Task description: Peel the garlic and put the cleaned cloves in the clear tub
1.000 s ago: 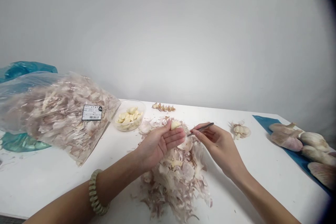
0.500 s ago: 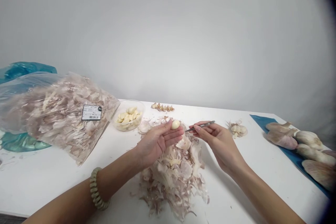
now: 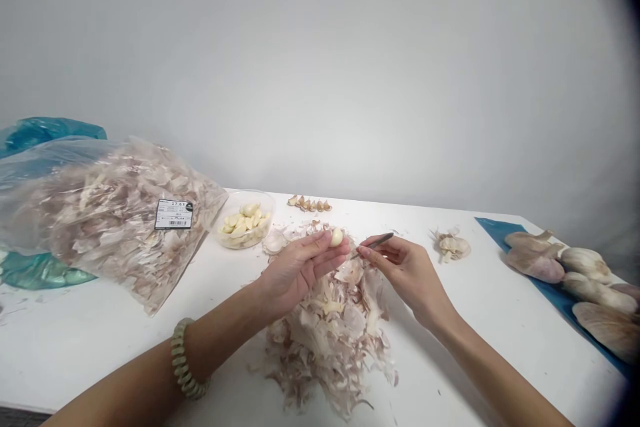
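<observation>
At the far left of the white table point(image 3: 75, 340), we are seeing blue-green plastic point(image 3: 55, 130) that is showing behind and below a large clear bag point(image 3: 140, 213). This bag is holding many dry garlic skins, and a white label point(image 3: 173, 214) is sticking on its side. On our left wrist we are wearing a coiled bracelet point(image 3: 185, 360). Just beside the bag, a round clear bowl point(image 3: 271, 223) is containing peeled cloves point(image 3: 245, 221). More to the right and near the back edge, small brownish pieces point(image 3: 313, 205) are lying in one row.

With our left hand point(image 3: 295, 273), palm turned upward, we are pinching one pale peeled clove point(image 3: 337, 237) between the thumb and the forefinger; the other fingers are stretching out, pressed close together. The clove is staying above a loose heap of garlic skins point(image 3: 340, 327), which is spreading on the table under our hands.

With our right hand point(image 3: 413, 273), we are pinching a thin dark tool point(image 3: 377, 244) between the thumb and the bent fingers. Its tip is pointing to the left, near the left fingertips but apart from the clove.

Further right, a partly opened garlic bulb point(image 3: 453, 247) is resting on the table. At the far right, several whole bulbs point(image 3: 583, 263) are lying on a blue sheet point(image 3: 495, 230).
</observation>
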